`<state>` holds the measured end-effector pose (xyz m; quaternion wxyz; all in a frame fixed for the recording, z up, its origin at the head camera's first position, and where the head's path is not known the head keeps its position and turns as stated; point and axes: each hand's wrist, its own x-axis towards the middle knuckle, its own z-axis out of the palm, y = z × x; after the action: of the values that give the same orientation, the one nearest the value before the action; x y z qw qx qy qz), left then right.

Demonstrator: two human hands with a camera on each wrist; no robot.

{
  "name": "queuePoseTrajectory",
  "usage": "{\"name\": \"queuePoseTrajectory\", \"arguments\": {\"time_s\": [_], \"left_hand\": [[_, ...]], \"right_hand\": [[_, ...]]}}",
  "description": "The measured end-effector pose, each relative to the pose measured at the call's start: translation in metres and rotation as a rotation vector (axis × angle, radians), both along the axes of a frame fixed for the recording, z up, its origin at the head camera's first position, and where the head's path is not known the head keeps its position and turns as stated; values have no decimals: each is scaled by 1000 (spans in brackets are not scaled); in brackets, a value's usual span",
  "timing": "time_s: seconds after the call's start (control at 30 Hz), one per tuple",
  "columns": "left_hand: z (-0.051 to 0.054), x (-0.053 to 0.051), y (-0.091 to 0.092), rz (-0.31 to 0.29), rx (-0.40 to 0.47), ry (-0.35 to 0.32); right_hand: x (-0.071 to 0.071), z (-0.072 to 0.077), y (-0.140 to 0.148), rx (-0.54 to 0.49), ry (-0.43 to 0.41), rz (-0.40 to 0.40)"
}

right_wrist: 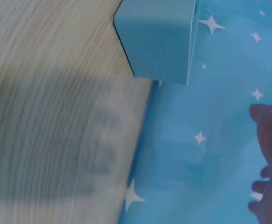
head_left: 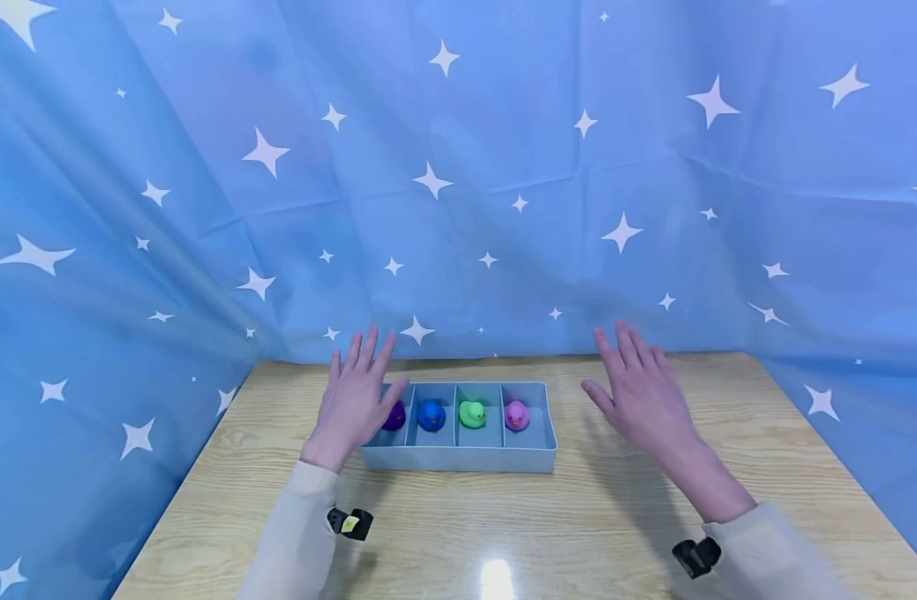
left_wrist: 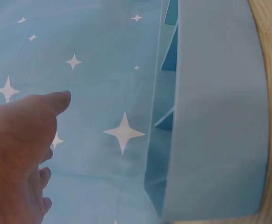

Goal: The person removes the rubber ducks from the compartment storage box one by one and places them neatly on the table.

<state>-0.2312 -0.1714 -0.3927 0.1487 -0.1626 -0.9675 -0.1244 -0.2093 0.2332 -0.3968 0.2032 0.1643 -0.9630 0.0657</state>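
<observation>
A grey-blue tray [head_left: 458,459] with upright dividers stands on the table, seen also as a tall wall [left_wrist: 215,112] in the left wrist view and an end wall [right_wrist: 159,42] in the right. Its compartments hold a purple duck [head_left: 394,416], a blue duck [head_left: 432,415], a green duck [head_left: 472,414] and a pink duck [head_left: 516,415]. My left hand [head_left: 352,402], fingers spread and holding nothing, is over the tray's left end and partly hides the purple duck's compartment. Right of the tray, my right hand [head_left: 642,392] hovers with fingers extended, also empty.
The wooden table [head_left: 458,525] extends around the tray, with its back edge close behind. A blue curtain [head_left: 503,167] with white stars hangs at the back and both sides. Each sleeve has a small black device near the cuff.
</observation>
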Motion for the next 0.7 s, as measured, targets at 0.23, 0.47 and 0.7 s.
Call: {"name": "queuePoseTrajectory", "arguments": {"time_s": [0.23,0.47,0.7], "left_hand": [[-12,3,-14,-55,124,-34],[-20,10,-31,-66,179,-65],[-37,15,-39,-39,310,-183]], "right_hand": [[-7,-12,-12,-128,19,157],[-11,-27,-20,-221,-48,235],[-12,-37,-33,-266,-71,268]]}}
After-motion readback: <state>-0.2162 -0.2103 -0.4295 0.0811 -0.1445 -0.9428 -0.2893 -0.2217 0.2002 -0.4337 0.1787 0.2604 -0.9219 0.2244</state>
